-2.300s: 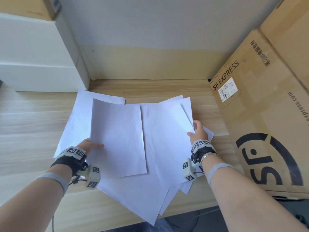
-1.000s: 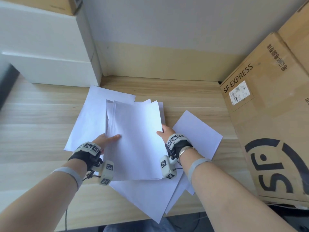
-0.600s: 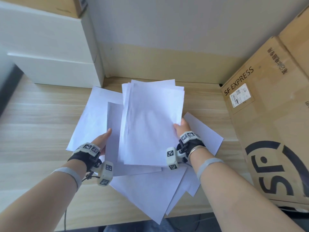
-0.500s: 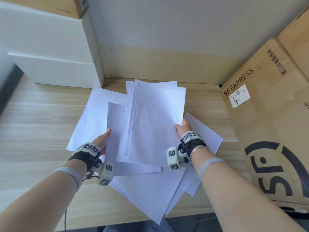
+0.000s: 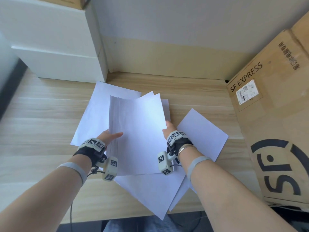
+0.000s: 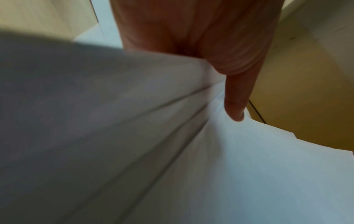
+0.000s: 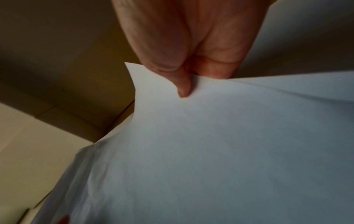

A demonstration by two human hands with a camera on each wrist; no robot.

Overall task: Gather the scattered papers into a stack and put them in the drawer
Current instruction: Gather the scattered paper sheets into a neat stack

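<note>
Both hands grip a stack of papers (image 5: 137,131) above the table (image 5: 41,131): left hand (image 5: 107,137) pinching its left edge, right hand (image 5: 168,129) its right. Loose sheets (image 5: 203,133) lie beneath, some overhanging the near edge. The fingers under the stack are hidden. Half a second ago, only the right hand held the stack.
</note>
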